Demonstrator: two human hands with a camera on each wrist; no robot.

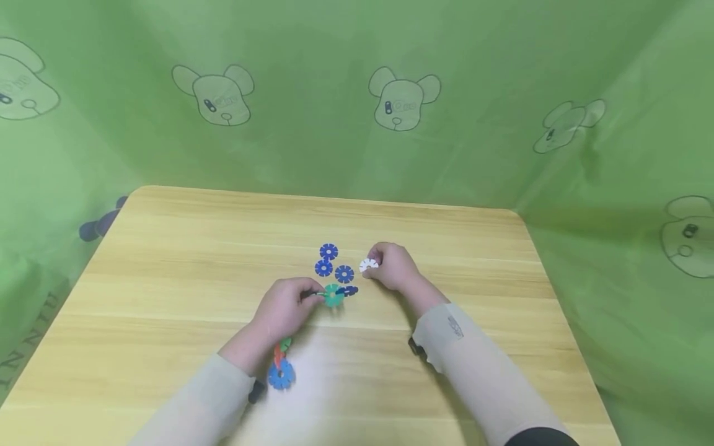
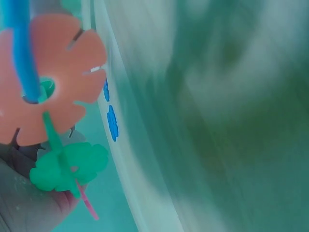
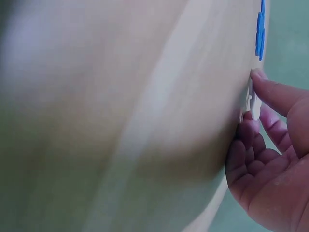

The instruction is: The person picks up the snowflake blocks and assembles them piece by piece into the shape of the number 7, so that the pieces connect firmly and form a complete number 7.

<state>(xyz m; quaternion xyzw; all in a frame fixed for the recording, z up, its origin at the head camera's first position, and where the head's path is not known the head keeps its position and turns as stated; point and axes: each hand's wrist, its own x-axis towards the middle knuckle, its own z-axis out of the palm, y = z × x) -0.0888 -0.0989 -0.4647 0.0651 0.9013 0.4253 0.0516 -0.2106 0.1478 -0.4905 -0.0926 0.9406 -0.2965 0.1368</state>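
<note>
My left hand [image 1: 283, 308] pinches a chain of interlocking notched plastic discs, left of the table's middle. Past the fingertips stick out a teal-green disc [image 1: 333, 297] and a dark blue disc [image 1: 350, 290] slotted to it. Below the wrist hang an orange disc [image 2: 63, 46] and a blue disc [image 1: 281, 375]; the chain's middle is partly hidden by the hand. With thumb and fingers, my right hand [image 1: 393, 266] pinches a white notched disc [image 1: 368, 265], seen nearly edge-on in the right wrist view. Between the hands, slightly farther back, lie three loose blue discs [image 1: 344, 274].
The wooden table [image 1: 446, 235] has rounded far corners. Behind it and at both sides hangs a green curtain [image 1: 312, 111] printed with cartoon animal heads.
</note>
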